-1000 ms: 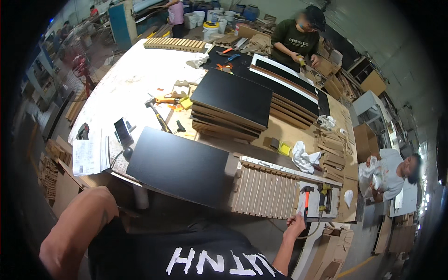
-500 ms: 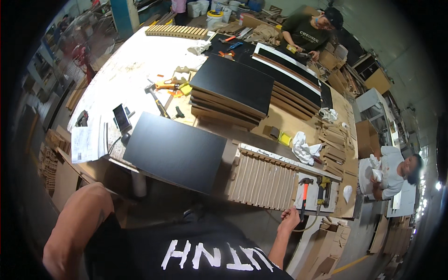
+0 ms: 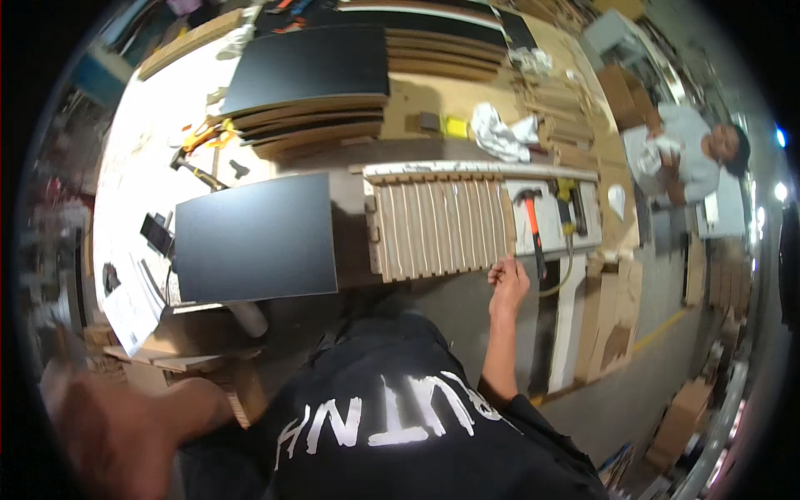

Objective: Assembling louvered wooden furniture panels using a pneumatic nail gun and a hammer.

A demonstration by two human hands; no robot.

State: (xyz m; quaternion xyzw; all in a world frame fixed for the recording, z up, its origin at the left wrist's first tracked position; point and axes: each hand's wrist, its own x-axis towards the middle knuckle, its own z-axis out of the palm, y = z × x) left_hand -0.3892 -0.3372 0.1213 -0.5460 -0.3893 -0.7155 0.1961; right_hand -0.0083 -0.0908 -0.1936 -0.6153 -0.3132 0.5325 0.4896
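Note:
My right hand (image 3: pixel 509 282) is at the near right corner of a slotted brown wooden panel (image 3: pixel 442 225), fingers curled in a pinch. Whatever they hold, if anything, is too small to make out. Pale lines run across the panel, and its edges are notched. Just right of that hand lies a claw hammer (image 3: pixel 532 218) with an orange and black handle, beside a yellow-green air nailer (image 3: pixel 568 208) with a hose. My left arm is bent at the lower left; the left hand (image 3: pixel 100 425) is smeared by motion. A black board (image 3: pixel 257 237) lies left of the panel.
Behind stand stacked black-faced boards (image 3: pixel 308 71). A white cloth (image 3: pixel 504 133), a yellow block (image 3: pixel 454 127) and loose wood strips (image 3: pixel 568 125) lie at the right. Another hammer (image 3: pixel 198 170) and a phone (image 3: pixel 157 233) are at the left. A seated person (image 3: pixel 687 154) is beyond the right edge.
My view has swung, so the table sits higher and farther left. My left arm has moved lower and blurred. The right hand stays at the panel's corner, fingers still pinched.

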